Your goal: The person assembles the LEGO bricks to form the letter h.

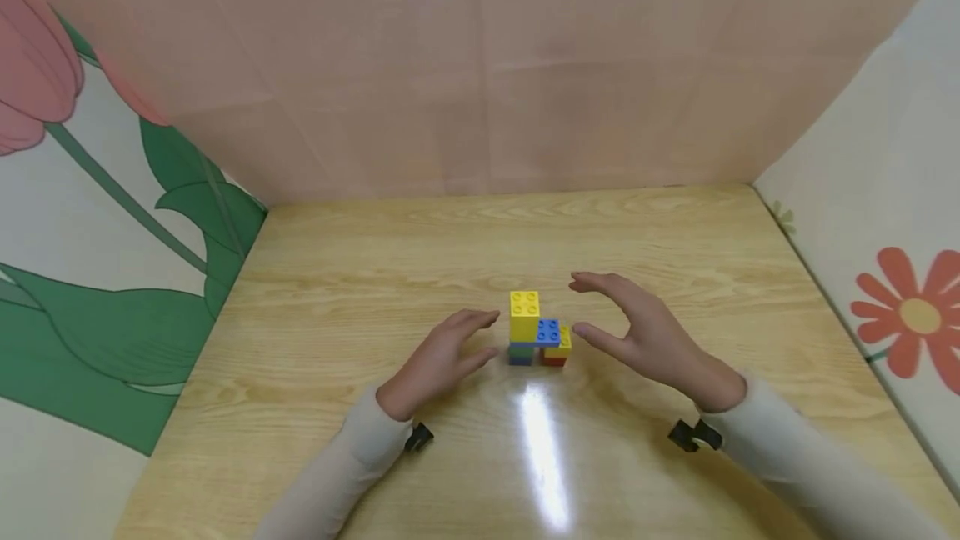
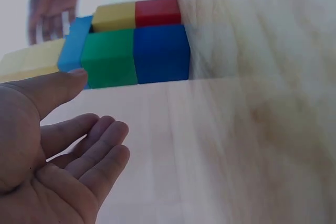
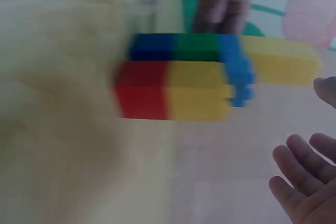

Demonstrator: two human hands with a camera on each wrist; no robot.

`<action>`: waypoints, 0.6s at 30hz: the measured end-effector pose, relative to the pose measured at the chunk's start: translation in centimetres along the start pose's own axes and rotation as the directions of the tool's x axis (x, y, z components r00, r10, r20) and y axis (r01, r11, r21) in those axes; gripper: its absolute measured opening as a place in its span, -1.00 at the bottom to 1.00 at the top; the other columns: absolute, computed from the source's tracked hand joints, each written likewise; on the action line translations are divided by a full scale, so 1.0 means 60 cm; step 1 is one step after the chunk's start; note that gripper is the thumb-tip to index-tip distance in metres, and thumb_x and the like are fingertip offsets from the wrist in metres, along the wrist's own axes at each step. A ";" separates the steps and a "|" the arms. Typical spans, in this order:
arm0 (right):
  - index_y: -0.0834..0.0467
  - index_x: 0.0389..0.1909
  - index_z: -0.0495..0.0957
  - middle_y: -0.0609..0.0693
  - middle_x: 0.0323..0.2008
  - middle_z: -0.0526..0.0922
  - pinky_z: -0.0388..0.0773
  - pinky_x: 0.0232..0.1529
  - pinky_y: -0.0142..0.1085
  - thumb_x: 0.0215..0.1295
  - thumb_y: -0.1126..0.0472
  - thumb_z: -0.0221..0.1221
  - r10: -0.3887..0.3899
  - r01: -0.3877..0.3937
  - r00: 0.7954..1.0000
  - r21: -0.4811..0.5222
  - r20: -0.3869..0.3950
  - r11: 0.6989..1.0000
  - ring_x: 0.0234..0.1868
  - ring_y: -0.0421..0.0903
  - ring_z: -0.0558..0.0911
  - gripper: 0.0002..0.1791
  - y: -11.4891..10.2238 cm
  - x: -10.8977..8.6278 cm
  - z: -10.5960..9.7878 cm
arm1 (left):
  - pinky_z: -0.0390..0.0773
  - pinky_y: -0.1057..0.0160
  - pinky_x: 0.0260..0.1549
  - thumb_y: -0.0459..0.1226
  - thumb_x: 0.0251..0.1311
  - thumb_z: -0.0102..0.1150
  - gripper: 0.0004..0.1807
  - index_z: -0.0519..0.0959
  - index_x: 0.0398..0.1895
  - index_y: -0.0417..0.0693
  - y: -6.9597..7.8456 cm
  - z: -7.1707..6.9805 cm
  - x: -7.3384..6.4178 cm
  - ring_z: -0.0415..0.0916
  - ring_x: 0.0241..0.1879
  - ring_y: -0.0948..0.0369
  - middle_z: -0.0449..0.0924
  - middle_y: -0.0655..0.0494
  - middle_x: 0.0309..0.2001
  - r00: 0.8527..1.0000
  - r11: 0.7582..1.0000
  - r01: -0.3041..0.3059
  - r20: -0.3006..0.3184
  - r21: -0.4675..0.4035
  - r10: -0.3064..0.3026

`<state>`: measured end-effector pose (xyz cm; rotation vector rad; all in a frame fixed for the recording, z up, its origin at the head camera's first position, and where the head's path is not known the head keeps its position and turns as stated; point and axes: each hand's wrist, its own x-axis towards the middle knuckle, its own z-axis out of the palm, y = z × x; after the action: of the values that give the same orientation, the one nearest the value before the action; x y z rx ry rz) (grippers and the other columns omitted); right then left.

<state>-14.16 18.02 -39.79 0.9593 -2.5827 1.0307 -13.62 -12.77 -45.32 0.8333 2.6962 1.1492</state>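
Observation:
A small build of toy building bricks stands upright on the wooden table. Its left column has a dark blue brick at the bottom, a green brick above it and a tall yellow part at the top. A red brick under a yellow brick forms the shorter right column. Across both columns lies a thin blue brick. My left hand hovers just left of the build, fingers loosely extended and holding nothing. To the right, my right hand is spread, thumb near the short column, also holding nothing.
The wooden table meets a pink cloth backdrop at the back. A panel with tulip pictures stands at the left, and one with a red flower at the right. Glare shines on the tabletop in front of the build.

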 end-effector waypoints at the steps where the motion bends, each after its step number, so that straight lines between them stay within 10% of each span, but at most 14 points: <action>1: -0.01 0.39 0.30 -0.13 0.17 0.53 0.45 0.14 -0.01 0.21 0.12 0.36 0.021 -0.021 1.000 0.009 0.006 1.000 0.20 -0.10 0.48 -0.27 0.006 -0.009 0.006 | 0.42 0.15 0.20 -0.13 0.32 0.21 -0.43 0.37 0.37 -0.03 0.001 0.000 -0.003 0.38 0.23 0.18 0.45 0.11 0.23 1.000 1.000 -0.008 -0.006 0.001 0.008; 9: 0.09 0.31 0.39 -0.10 0.13 0.55 0.52 0.11 -0.11 0.27 0.02 0.30 0.164 -0.167 0.985 0.060 0.047 0.984 0.15 -0.14 0.52 -0.38 0.022 -0.065 0.054 | 0.43 0.14 0.19 -0.16 0.33 0.21 -0.43 0.36 0.37 -0.03 0.011 0.010 -0.016 0.39 0.23 0.17 0.46 0.10 0.23 1.000 0.999 -0.025 -0.007 -0.025 0.025; 18: 0.10 0.28 0.42 0.00 0.12 0.55 0.57 0.05 -0.13 0.27 0.16 0.31 0.155 -0.158 0.987 0.138 0.029 0.978 0.06 -0.02 0.59 -0.43 0.021 -0.085 0.084 | 0.45 0.20 0.17 -0.20 0.32 0.21 -0.38 0.29 0.42 0.02 0.018 0.022 -0.019 0.43 0.18 0.21 0.42 0.08 0.26 0.999 0.996 -0.041 0.013 -0.077 0.042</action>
<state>-10.80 17.82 -46.24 0.8080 -2.6655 1.2644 -11.77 -11.92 -45.68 0.8863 2.6166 1.2410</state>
